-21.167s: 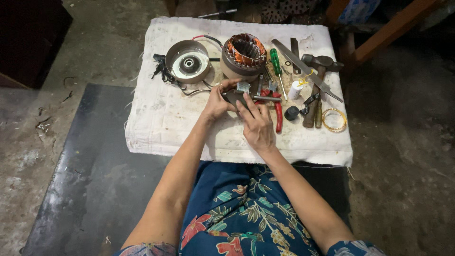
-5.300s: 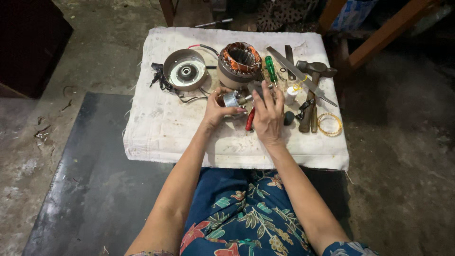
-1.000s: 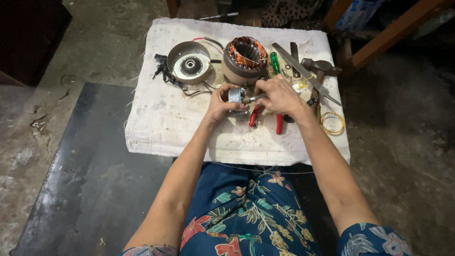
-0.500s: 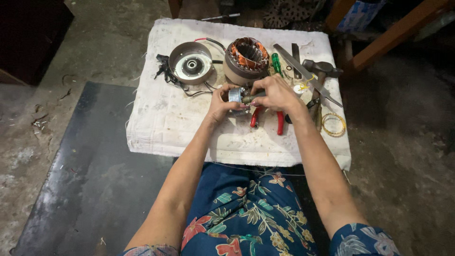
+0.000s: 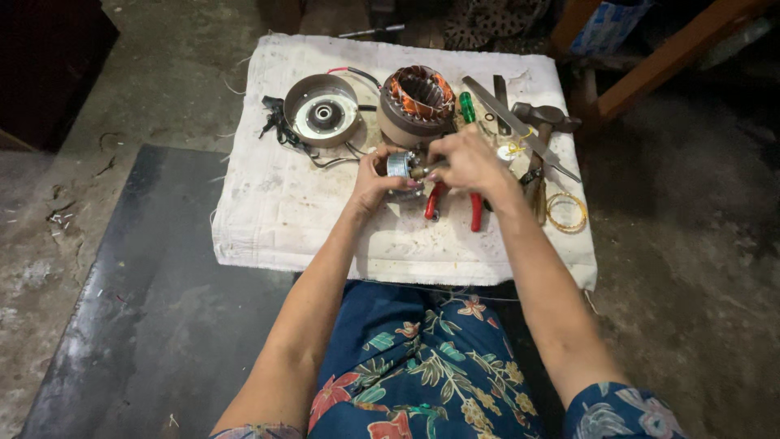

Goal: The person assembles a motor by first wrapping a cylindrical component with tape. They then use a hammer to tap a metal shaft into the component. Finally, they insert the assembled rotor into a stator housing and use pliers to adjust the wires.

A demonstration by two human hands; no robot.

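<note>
Head view: near the middle of the cloth-covered bench (image 5: 268, 219), the left hand (image 5: 375, 175) has its fingers wrapped round a small metal motor part (image 5: 399, 165), while the right hand (image 5: 465, 158) pinches its end, just above red-handled pliers (image 5: 455, 203). It looks rigid, dense and smooth, best gripped around its barrel.

Matt stained cloth (image 5: 309, 219); shiny metal rotor (image 5: 400, 164)
</note>
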